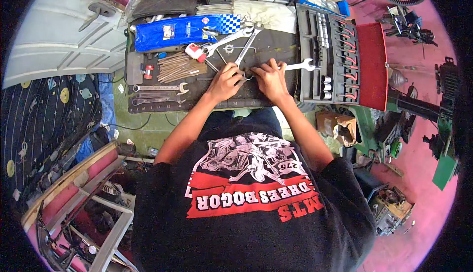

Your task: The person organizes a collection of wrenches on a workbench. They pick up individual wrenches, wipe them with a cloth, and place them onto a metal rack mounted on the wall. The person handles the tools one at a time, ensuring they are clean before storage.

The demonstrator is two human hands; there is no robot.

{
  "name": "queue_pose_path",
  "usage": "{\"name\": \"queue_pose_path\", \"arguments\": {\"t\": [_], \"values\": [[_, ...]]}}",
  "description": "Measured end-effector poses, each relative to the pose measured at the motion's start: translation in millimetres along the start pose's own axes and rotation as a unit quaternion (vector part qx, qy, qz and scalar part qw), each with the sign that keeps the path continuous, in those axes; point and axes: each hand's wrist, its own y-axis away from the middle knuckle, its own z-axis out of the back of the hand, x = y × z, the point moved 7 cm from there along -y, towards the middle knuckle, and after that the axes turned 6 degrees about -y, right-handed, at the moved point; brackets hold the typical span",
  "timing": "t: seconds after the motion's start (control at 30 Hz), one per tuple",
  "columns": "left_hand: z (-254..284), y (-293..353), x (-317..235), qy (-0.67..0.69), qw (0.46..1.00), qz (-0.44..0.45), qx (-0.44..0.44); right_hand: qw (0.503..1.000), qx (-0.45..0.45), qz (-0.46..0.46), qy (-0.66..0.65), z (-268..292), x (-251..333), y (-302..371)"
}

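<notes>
- Stage, by judgement: mid-work; both hands are busy over the dark bench mat (278,44).
- Left hand (227,81): fingers curled at the lower end of a slanting spanner (247,49); cannot tell whether gripped.
- Right hand (271,80): fingers bent downward, beside an open-ended spanner (298,67) pointing right; grip hidden.
- Apparently done: flat spanners (156,88) lie roughly parallel at the mat's near left.
- Apparently left: the two spanners at the hands; red-lidded case (371,60) stands open.
</notes>
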Motion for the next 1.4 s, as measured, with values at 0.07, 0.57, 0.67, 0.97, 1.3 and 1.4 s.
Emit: {"name": "queue_pose_path", "arguments": {"t": [0.07, 0.57, 0.67, 0.97, 1.3, 1.4], "values": [[2, 1, 0, -0.028, 1.0, 0.002, 0.007, 1.0, -0.008, -0.006, -0.004, -3, 1, 1], [0, 6, 7, -0.01, 0.998, 0.066, -0.009, 0.999, 0.002, -0.037, 0.009, 5, 8, -4], [2, 6, 7, -0.041, 0.995, 0.083, -0.023, 0.999, -0.011, -0.039, 0.004, 3, 8, 0], [5, 6, 2, -0.1, 0.99, 0.101, -0.006, 0.998, 0.012, -0.053, 0.012, -6, 14, 1], [2, 4, 4, -0.087, 0.992, 0.09, -0.009, 0.998, 0.021, -0.055, 0.021, -2, 14, 1], [3, 3, 3, -0.09, 0.992, 0.086, -0.014, 0.996, 0.02, -0.084, 0.022, 3, 12, 0]]}}
